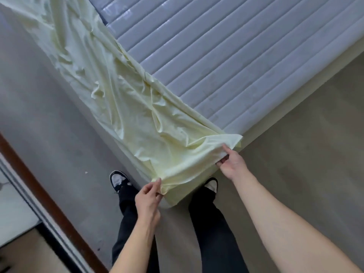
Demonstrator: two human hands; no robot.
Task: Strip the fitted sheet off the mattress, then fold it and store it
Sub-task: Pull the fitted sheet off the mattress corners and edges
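At the near corner of the mattress [226,62], one pale yellow fitted sheet [126,115] lies bunched along the left edge, still caught over that corner. Most of the quilted top is already bare, so stripping looks well advanced; freeing this last corner, as far as shows, then folding and storing remain. The far end of the sheet runs out of view. Two hands work it: the left hand [148,200] pinches the hem between thumb and curled fingers, and the right hand [232,164] grips the gathered edge just beside the corner. Two shoes [120,180] stand on one grey floor [49,115].
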